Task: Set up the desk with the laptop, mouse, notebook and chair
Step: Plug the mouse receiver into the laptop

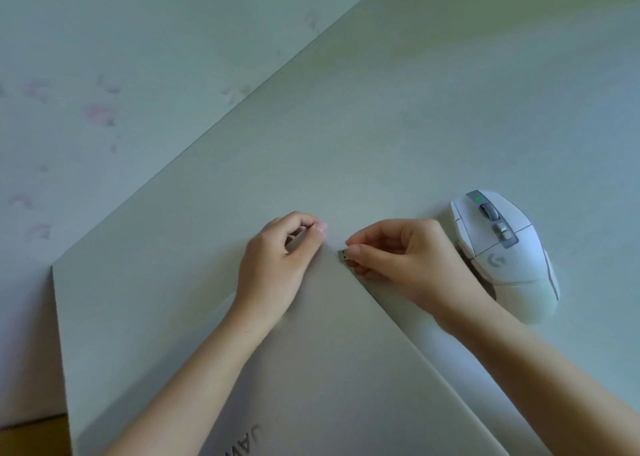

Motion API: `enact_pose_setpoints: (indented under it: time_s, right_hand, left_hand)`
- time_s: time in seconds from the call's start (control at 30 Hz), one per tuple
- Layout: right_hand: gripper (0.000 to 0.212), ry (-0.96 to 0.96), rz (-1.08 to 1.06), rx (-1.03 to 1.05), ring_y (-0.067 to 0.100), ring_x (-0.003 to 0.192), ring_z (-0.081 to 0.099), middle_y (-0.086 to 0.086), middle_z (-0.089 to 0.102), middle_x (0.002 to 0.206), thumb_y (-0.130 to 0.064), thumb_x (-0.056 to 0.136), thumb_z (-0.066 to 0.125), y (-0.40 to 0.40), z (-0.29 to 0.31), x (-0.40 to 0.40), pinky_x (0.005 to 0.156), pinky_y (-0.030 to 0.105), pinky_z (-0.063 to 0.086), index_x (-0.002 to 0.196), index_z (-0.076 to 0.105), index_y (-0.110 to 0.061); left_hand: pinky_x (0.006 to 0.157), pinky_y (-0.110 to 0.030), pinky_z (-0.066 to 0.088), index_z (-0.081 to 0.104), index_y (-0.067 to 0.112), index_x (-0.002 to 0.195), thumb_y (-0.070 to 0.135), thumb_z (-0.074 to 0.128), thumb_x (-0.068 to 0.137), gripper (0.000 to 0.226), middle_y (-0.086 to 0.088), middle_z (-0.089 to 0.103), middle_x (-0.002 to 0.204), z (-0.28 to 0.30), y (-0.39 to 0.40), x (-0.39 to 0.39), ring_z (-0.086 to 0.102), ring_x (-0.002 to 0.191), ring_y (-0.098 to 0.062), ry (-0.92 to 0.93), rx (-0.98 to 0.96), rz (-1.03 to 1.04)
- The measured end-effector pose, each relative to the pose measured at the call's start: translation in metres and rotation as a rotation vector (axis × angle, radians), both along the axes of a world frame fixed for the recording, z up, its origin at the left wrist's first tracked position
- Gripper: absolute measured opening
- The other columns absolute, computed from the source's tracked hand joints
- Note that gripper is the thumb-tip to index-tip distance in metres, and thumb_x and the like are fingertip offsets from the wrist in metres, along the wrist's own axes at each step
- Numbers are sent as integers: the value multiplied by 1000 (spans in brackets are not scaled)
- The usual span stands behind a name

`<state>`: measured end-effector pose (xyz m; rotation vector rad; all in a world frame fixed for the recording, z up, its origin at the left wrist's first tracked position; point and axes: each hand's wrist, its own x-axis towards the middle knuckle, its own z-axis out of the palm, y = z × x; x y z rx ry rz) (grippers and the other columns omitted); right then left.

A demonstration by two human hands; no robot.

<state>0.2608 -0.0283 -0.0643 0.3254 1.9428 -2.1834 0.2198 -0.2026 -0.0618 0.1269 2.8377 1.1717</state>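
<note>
The closed laptop [329, 369] lies flat on the pale desk [381, 126], one corner pointing away from the camera. The left hand [277, 268] rests curled on the lid by that corner, gripping nothing visible. The right hand [398, 258] pinches a small USB plug [343, 256] at the laptop's edge. The white mouse [505, 251], green light on, sits just beside the right wrist.

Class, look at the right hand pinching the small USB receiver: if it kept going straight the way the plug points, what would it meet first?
Probably the laptop's side edge, just ahead of the USB receiver in the right hand; depth is unclear.
</note>
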Motion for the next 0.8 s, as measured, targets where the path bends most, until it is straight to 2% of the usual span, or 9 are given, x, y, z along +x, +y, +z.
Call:
enact_pose_setpoints:
  time_s: [0.1, 0.2, 0.47, 0.6, 0.67, 0.8]
  right_hand:
    - [4, -16, -60, -129, 13, 60, 67, 12, 72, 69, -4, 80, 69, -4, 5, 5, 61, 21, 55, 80, 73, -5]
    - [6, -12, -128, -172, 14, 56, 67, 13, 70, 70, -4, 80, 68, -6, 9, 4, 57, 24, 56, 79, 73, -6]
    - [5, -72, -52, -196, 12, 55, 65, 8, 67, 59, -3, 79, 70, -8, 7, -4, 54, 22, 54, 75, 73, -5]
    - [4, -55, -46, -140, 14, 58, 66, 12, 71, 65, -5, 79, 71, -10, 5, -6, 59, 23, 56, 77, 74, -6]
    - [4, -27, -42, -30, 16, 61, 69, 8, 72, 65, -8, 78, 72, -10, 3, -6, 64, 28, 58, 77, 74, -11]
    - [7, 27, -10, 178, 13, 62, 70, 0, 72, 63, -12, 79, 71, -10, 0, -5, 70, 36, 59, 77, 75, -18]
  left_hand:
    - [63, -15, 40, 68, 28, 78, 39, 60, 85, 15, 14, 66, 76, 13, -1, 0, 57, 70, -4, 33, 67, 14]
    - [69, -12, 43, 70, 29, 75, 37, 61, 84, 15, 14, 71, 79, 23, -2, 1, 62, 76, -4, 57, 121, 41]
    - [69, -15, 45, 72, 25, 74, 36, 64, 84, 16, 12, 73, 78, 21, -1, 0, 64, 74, -5, 39, 149, 66]
    - [69, -23, 46, 72, 22, 76, 35, 66, 86, 17, 7, 72, 78, 19, 1, 1, 64, 77, -14, 24, 153, 78]
    - [66, -25, 46, 72, 22, 75, 31, 68, 87, 16, 5, 72, 76, 16, 2, 1, 63, 75, -18, 19, 150, 93]
    - [61, -20, 44, 73, 26, 74, 30, 68, 87, 14, 10, 71, 74, 10, 6, 1, 63, 70, -16, 7, 109, 95]
